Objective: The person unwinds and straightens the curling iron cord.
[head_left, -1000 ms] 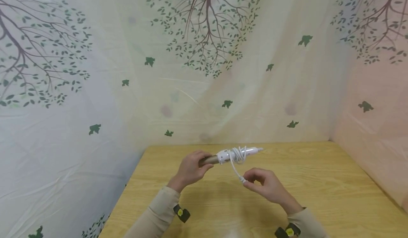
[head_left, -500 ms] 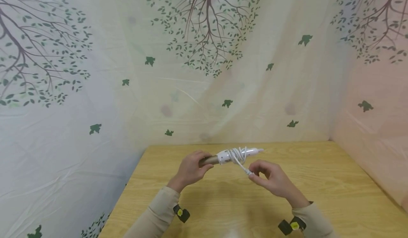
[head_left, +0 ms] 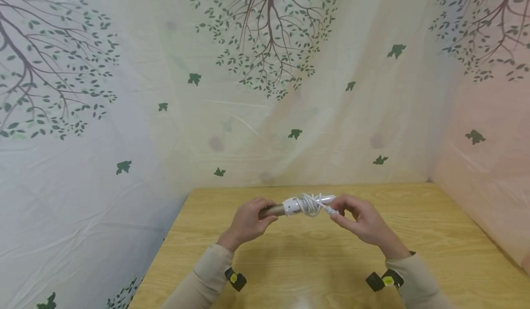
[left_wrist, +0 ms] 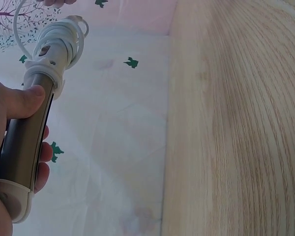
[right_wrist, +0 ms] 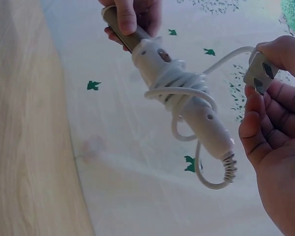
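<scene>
Between the two hands, well above the table (head_left: 298, 272), is a wand-shaped appliance (head_left: 291, 206), tilted slightly upward to the right in the head view. The left hand (head_left: 250, 220) is wrapped around its metallic, bronze-grey barrel (left_wrist: 25, 135), thumb lying along the top and fingers curled beneath. Just behind that thumb's heel the barrel ends in a pale, rounded cap (left_wrist: 14, 199). Ahead of the grip sits a smooth, glossy white handle (right_wrist: 214, 132), bearing a dark oval patch (right_wrist: 163, 55) too blurred to read. Round the handle, a white cord (right_wrist: 177, 88) is wound in several loose, overlapping loops; at the far end it emerges through a ribbed sleeve (right_wrist: 229, 168). The right hand (head_left: 364, 221) pinches the plug (right_wrist: 256, 71), its two flat metal prongs exposed beside the thumb. Below both hands, the tabletop shows yellowish wood grain; beyond them hangs a creased, pale sheet (head_left: 248, 157) printed with green leaves.
</scene>
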Tool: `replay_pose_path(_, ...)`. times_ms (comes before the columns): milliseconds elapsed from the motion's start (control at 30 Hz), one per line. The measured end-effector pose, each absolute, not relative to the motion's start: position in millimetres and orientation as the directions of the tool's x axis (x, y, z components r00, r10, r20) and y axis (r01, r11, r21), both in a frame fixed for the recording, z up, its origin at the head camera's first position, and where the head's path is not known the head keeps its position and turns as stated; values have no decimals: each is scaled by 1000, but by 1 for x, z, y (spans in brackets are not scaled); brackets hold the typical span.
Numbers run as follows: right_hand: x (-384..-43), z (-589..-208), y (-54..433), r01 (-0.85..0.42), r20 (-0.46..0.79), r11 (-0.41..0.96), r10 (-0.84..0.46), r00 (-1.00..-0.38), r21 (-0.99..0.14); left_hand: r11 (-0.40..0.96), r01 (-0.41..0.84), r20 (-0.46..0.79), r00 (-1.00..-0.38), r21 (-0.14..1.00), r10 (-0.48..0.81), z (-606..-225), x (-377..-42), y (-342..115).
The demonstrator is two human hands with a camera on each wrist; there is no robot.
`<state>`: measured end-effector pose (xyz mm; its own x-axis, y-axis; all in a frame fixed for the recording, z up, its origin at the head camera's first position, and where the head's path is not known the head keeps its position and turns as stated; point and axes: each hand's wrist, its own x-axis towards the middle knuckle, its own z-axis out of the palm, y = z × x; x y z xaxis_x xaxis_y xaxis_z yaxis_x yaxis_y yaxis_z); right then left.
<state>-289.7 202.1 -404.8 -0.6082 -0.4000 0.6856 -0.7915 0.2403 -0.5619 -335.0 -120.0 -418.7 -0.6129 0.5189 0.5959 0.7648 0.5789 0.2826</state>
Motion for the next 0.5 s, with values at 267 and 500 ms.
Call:
replay_pose_path(267, -283, -377, 202, -791, 702, 323, -365, -611, -520, 560, 785, 608, -587, 266, 535, -424, -332, -120)
replay_pose_path(500, -285, -368, 209, -764, 693, 353, -328, -642, -540, 566, 788, 604, -579, 243, 547, -426, -331, -121)
